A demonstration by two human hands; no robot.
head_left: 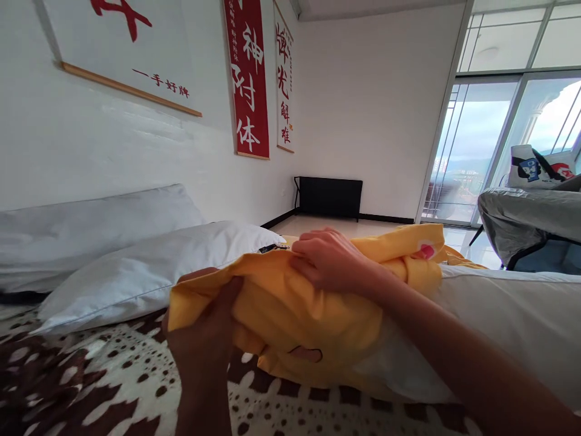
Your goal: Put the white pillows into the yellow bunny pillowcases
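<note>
In the head view, a yellow cover (272, 297) lies bunched on a patterned blanket (149, 375), its right part against a white pillow (503, 327); whether the pillow runs inside or under it I cannot tell. The left forearm rises steeply from below to the cover's left end, where the left hand (202, 327) is closed on the edge, thumb on the near side, other fingers mostly hidden behind the cloth. The right forearm slants in from the cover's lower right, over the pillow. At the cover's upper edge, the right hand (324, 260) lies back upward, fingers bent and closed over the cloth, pointing left. Behind the cover's left end rests another white pillow (149, 263).
</note>
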